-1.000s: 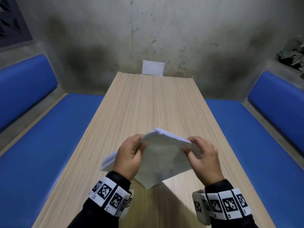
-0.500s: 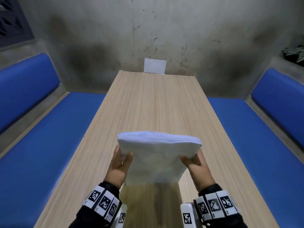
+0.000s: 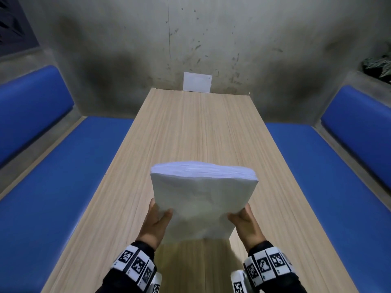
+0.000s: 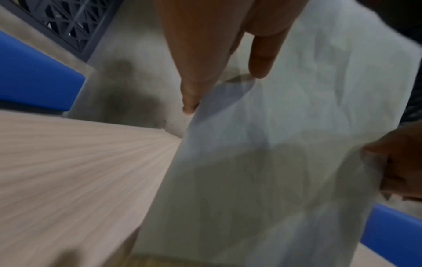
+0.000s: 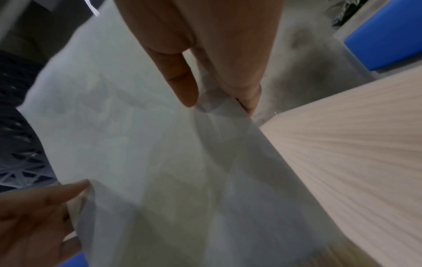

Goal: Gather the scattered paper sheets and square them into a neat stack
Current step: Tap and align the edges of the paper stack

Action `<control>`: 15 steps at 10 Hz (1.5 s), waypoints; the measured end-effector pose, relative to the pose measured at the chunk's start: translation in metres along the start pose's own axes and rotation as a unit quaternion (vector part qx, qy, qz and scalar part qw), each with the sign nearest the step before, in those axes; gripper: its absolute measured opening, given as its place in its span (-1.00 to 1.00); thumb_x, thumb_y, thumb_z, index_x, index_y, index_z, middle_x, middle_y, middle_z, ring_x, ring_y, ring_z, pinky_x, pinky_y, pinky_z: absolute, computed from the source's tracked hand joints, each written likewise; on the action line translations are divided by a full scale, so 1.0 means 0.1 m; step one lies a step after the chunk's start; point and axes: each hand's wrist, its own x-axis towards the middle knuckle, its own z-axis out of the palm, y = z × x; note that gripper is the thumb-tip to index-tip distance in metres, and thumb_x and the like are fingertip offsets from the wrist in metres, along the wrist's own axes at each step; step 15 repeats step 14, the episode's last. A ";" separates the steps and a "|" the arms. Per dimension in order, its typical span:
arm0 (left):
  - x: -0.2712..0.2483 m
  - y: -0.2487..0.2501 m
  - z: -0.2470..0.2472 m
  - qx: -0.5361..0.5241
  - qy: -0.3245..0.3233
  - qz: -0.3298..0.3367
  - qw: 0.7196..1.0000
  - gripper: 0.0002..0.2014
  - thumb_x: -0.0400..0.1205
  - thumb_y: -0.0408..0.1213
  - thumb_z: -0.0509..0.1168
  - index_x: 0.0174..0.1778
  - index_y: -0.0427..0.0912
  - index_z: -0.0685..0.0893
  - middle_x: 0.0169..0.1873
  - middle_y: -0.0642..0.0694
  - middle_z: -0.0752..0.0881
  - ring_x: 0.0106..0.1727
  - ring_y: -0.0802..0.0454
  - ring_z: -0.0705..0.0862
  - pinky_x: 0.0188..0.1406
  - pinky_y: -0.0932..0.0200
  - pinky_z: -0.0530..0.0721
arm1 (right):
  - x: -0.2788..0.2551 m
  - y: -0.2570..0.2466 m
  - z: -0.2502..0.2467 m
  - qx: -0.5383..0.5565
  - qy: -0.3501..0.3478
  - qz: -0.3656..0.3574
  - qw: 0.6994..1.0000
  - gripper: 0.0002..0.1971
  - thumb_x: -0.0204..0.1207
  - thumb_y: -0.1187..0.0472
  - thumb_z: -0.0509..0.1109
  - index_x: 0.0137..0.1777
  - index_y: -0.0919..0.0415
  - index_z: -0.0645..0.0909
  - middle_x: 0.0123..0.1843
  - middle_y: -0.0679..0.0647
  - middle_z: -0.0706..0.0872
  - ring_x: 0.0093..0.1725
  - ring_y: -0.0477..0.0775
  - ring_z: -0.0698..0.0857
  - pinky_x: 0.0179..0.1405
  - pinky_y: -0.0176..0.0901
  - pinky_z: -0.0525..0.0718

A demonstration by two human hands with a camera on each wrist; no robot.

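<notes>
A thick stack of white paper sheets (image 3: 201,199) stands upright on its lower edge on the wooden table (image 3: 190,127), its top edges roughly level. My left hand (image 3: 157,220) holds its left side, thumb on the near face and fingers behind. On the opposite side my right hand (image 3: 243,220) grips the same way. In the left wrist view the paper stack (image 4: 285,144) fills the right half, pinched by my left hand (image 4: 219,79). From the right wrist, the paper stack (image 5: 148,153) is pinched by my right hand (image 5: 219,94).
A white card (image 3: 197,82) leans against the grey wall at the table's far end. Blue benches (image 3: 59,182) run along both sides of the table. A dark plant (image 3: 378,66) sits on the ledge at the far right.
The loose, fanned sheets were turned upright and drawn together into one stack. Both hands slid from the top corners down to the lower sides.
</notes>
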 end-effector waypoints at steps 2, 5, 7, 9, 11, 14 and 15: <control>0.13 -0.54 0.01 0.172 0.002 -0.081 0.982 -0.28 0.51 0.04 0.20 0.51 -0.33 0.28 0.50 -0.32 0.41 0.55 -0.18 0.34 0.60 -0.17 0.26 | 0.02 0.20 0.10 -0.081 0.005 0.024 0.996 -0.47 0.50 0.73 0.03 -0.07 0.05 0.54 -0.10 0.01 0.66 -0.10 -0.28 0.71 -0.21 -0.63 0.64; 0.30 -0.35 0.05 0.244 -0.064 -0.196 0.948 -0.50 0.68 -0.29 0.06 0.53 -0.33 0.16 0.53 -0.29 0.36 0.51 -0.16 0.38 0.48 0.05 0.32 | 0.09 0.40 -0.01 -0.138 0.023 0.189 0.972 -0.65 0.56 0.46 0.13 0.33 0.28 0.34 0.25 0.23 0.58 0.13 0.15 0.57 0.13 -0.07 0.57; 0.17 -0.61 0.12 0.334 -0.111 -0.302 0.886 -0.46 0.66 -0.23 0.09 0.52 -0.38 0.16 0.55 -0.33 0.32 0.54 -0.22 0.35 0.47 0.04 0.34 | 0.01 0.79 0.02 -0.222 0.009 0.291 0.931 -0.60 0.55 0.44 0.16 0.40 0.44 0.35 0.29 0.34 0.59 0.14 0.19 0.59 0.11 -0.16 0.49; 0.14 -0.68 0.05 0.337 -0.043 -0.293 0.894 -0.52 0.61 -0.08 0.15 0.35 -0.32 0.45 0.32 -0.30 0.58 0.23 -0.25 0.62 0.19 0.00 0.59 | -0.09 0.91 0.00 -0.262 0.062 0.295 0.917 -0.55 0.57 0.24 0.23 0.44 0.37 0.42 0.37 0.24 0.59 0.33 0.24 0.59 0.37 0.00 0.54; 0.10 -0.68 0.11 0.365 -0.061 -0.300 0.879 -0.53 0.60 -0.18 0.14 0.39 -0.34 0.42 0.34 -0.31 0.55 0.24 -0.25 0.60 0.07 0.06 0.56 | -0.06 0.92 0.00 -0.275 0.071 0.278 0.918 -0.69 0.56 0.37 0.15 0.15 0.48 0.66 0.16 0.35 0.76 0.15 0.32 0.71 0.19 0.03 0.67; 0.12 -0.68 0.16 0.364 -0.026 -0.298 0.882 -0.45 0.59 -0.15 0.17 0.46 -0.37 0.32 0.44 -0.32 0.40 0.37 -0.27 0.50 0.30 -0.06 0.54 | -0.04 0.92 0.02 -0.277 0.080 0.277 0.917 -0.64 0.58 0.26 0.20 0.28 0.46 0.56 0.29 0.35 0.68 0.15 0.27 0.68 0.28 0.09 0.63; 0.12 -0.68 0.16 0.364 -0.026 -0.298 0.882 -0.45 0.59 -0.15 0.17 0.46 -0.37 0.32 0.44 -0.32 0.40 0.37 -0.27 0.50 0.30 -0.06 0.54 | -0.04 0.92 0.02 -0.277 0.080 0.277 0.917 -0.64 0.58 0.26 0.20 0.28 0.46 0.56 0.29 0.35 0.68 0.15 0.27 0.68 0.28 0.09 0.63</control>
